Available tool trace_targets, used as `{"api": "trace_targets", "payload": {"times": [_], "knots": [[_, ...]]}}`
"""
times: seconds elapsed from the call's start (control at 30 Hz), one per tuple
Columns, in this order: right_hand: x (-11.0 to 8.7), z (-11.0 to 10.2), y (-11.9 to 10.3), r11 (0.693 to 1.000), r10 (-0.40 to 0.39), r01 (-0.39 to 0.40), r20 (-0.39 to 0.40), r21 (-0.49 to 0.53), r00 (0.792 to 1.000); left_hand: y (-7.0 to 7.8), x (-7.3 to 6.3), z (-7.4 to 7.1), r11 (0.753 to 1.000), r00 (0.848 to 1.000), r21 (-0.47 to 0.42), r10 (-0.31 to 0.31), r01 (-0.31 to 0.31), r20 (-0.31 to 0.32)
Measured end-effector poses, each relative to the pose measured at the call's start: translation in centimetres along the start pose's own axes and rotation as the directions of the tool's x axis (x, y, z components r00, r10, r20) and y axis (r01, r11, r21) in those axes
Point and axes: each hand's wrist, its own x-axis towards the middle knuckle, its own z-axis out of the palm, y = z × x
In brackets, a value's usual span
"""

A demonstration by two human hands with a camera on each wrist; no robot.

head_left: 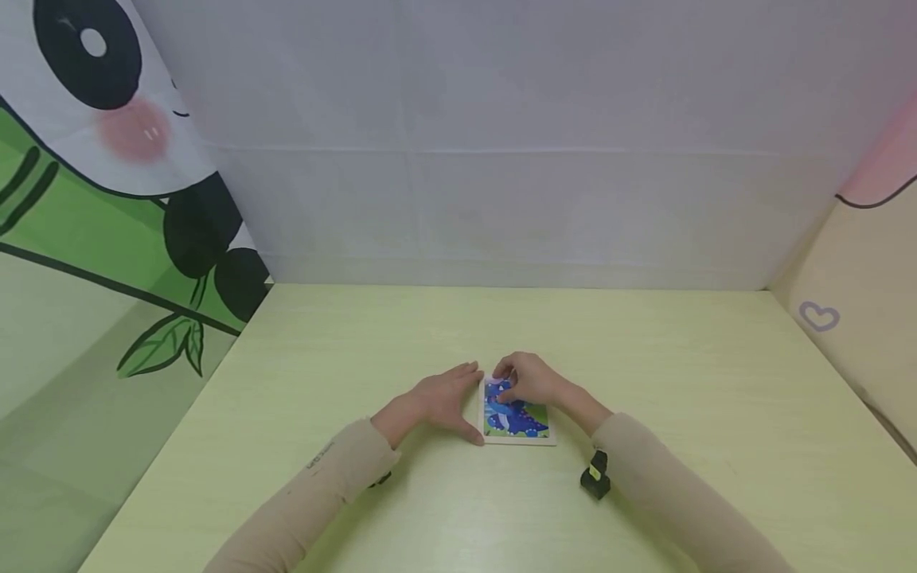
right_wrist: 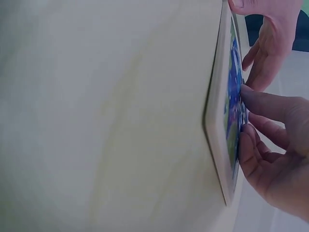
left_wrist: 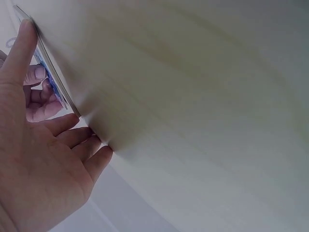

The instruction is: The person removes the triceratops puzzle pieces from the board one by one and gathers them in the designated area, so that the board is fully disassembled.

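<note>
Counting over my remote feeds, I get one picture board, one blue dinosaur printed on it, one left hand, one right hand, two beige sleeves and two black devices, one beside each sleeve. The board lies flat on the pale table, between the hands. It looks nearly square, so I cannot tell its long axis; its near edge runs left to right. The dinosaur's head lies toward the far left corner, feet toward the near edge. The left hand is spread, thumb and forefinger touching the board's left edge. The right is curled, thumb and fingertips pinching at the dinosaur's head; whether a piece is raised there, I cannot tell.
</note>
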Motion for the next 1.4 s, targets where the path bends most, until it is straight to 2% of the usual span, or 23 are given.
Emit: {"api": "trace_targets", "payload": {"times": [0.33, 0.57, 0.9, 1.4], "knots": [[-0.1, -0.1, 0.3, 0.991, -0.124, 0.124, 0.016, -0.039, 0.992, 0.1, 0.0, 0.0, 1.0, 1.0, 0.009, 0.011, -0.011, 0.001], [0.1, -0.5, 0.6, 0.986, -0.133, 0.137, 0.043, -0.095, 0.99, 0.2, 0.0, -0.1, 1.0, 1.0, 0.007, -0.008, 0.008, 0.009], [0.1, -0.9, 0.3, 0.95, -0.18, 0.188, 0.054, -0.248, 0.982, 0.1, 0.0, -0.1, 1.0, 1.0, 0.004, -0.012, 0.012, 0.009], [-0.3, -1.0, 0.3, 0.944, -0.203, 0.201, 0.019, -0.263, 0.979, 0.0, -0.1, 0.0, 1.0, 1.0, 0.019, -0.008, 0.008, 0.005]]}}
